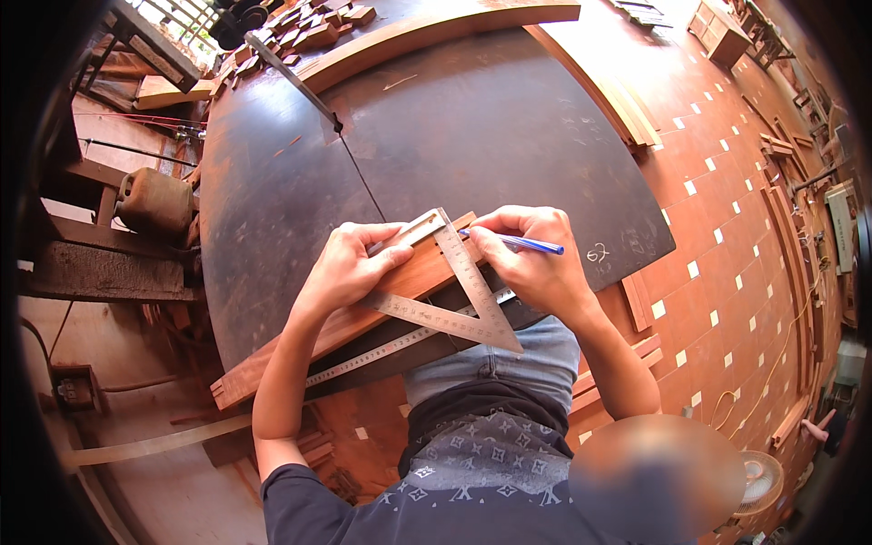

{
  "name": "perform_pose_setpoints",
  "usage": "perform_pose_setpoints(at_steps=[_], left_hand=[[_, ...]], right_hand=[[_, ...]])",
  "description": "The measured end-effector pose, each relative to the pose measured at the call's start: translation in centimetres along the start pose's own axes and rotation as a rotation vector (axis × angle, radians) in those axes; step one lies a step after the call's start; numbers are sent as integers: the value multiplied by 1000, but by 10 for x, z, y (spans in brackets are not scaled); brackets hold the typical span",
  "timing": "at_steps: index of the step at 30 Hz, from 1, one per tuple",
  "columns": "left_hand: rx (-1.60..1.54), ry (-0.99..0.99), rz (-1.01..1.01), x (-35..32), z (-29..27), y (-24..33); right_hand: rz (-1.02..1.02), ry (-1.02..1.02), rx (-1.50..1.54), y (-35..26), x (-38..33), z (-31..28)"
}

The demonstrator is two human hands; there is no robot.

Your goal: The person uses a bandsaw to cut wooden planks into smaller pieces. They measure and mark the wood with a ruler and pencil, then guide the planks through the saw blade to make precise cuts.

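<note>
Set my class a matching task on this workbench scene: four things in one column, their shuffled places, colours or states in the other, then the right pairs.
Things
1. pen
2. triangular ruler
3. wooden piece
4. fan

Places, colours or states
A. reddish brown, lying partly beneath a metal tool
B. round, near the picture's lower right, partly hidden
C. blue and white, held in the right hand
D. silvery grey, with the left hand at its upper edge

Right pairs: 1-C, 2-D, 3-A, 4-B
</note>
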State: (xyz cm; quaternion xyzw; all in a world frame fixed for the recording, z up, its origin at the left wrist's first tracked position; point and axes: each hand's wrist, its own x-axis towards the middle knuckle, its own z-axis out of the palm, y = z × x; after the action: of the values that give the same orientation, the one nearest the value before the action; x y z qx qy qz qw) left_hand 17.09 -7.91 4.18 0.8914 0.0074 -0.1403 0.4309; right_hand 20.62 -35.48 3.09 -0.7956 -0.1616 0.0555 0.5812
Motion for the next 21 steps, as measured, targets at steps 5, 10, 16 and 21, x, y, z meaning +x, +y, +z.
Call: perform_pose_setpoints(at_steps=[5, 10, 16, 21], left_hand=[[34, 11, 11, 1, 1, -2], [28, 2, -3, 2, 0, -1], [0, 0, 14, 2, 0, -2], [-12, -8, -5, 0, 1, -1]], right_hand=[[-49, -43, -83, -6, 1, 0], [-75, -80, -201, -6, 1, -4], [-41, -74, -175, -5, 6, -2], [-46, -161, -253, -7, 6, -7]])
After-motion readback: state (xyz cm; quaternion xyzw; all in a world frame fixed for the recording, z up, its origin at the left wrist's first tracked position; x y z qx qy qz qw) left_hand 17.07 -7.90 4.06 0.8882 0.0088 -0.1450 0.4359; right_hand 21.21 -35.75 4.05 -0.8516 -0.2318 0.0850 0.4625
